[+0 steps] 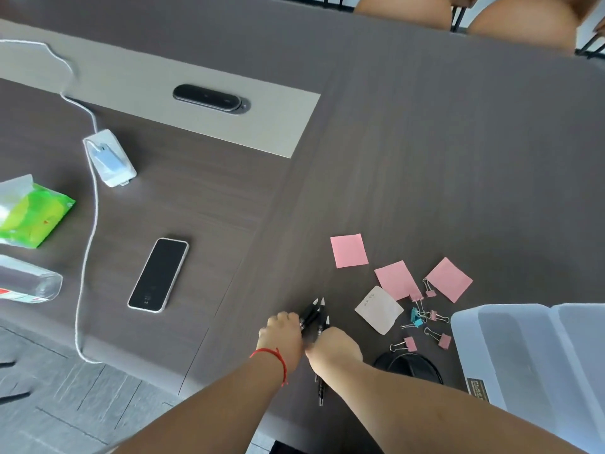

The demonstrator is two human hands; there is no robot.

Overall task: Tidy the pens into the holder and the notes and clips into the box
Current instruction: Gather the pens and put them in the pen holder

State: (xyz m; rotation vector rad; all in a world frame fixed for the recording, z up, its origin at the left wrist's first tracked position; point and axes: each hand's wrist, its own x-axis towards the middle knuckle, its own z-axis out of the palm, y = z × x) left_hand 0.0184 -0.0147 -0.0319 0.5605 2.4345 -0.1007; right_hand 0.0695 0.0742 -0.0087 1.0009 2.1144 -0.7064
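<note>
Several black pens (pixel 313 313) with white tips lie bunched on the dark table, tips pointing away from me. My left hand (pixel 282 335) grips the bunch from the left and my right hand (pixel 334 347) closes on it from the right. The pens' back ends (pixel 320 393) stick out below my wrists. A black mesh pen holder (pixel 409 367) stands just right of my right forearm. Three pink notes (pixel 349 250) and one white note (pixel 378 309) lie to the right, with several pink binder clips (pixel 438 339) and a teal one (pixel 416 317). A translucent box (pixel 537 355) sits at far right.
A phone (pixel 159 274) lies face up to the left. Further left are a white charger (pixel 109 157) with its cable, a green tissue pack (pixel 31 214) and a plastic bottle (pixel 27 283). A black socket cover (pixel 209 98) sits in the table's pale strip. The table's near edge runs beside my left arm.
</note>
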